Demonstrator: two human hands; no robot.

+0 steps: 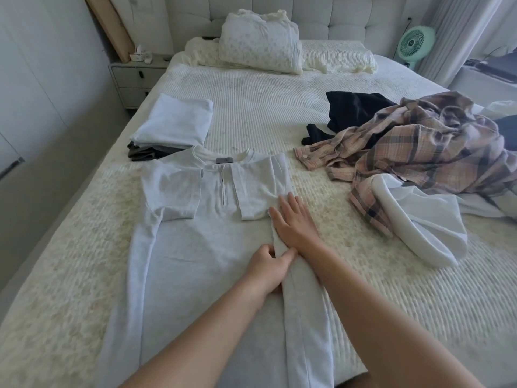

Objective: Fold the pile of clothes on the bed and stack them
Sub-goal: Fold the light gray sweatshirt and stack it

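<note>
A long light grey dress (195, 247) lies flat on the bed (363, 289), its short sleeves folded in over the chest. Its right edge is folded inward into a long strip. My left hand (265, 268) pinches that folded edge at mid-length. My right hand (293, 222) lies flat with straight fingers on the fold just beyond it. A stack of folded clothes (174, 123), pale on top and dark grey below, sits at the left. The unfolded pile at the right holds a plaid shirt (414, 144), a black garment (352, 110) and a white garment (419, 219).
Pillows (260, 49) lean against the padded headboard at the far end. A nightstand (134, 77) stands beyond the bed's left edge. A green fan (415, 43) stands at the far right by the curtain. Bare quilt lies between the stack and the pile.
</note>
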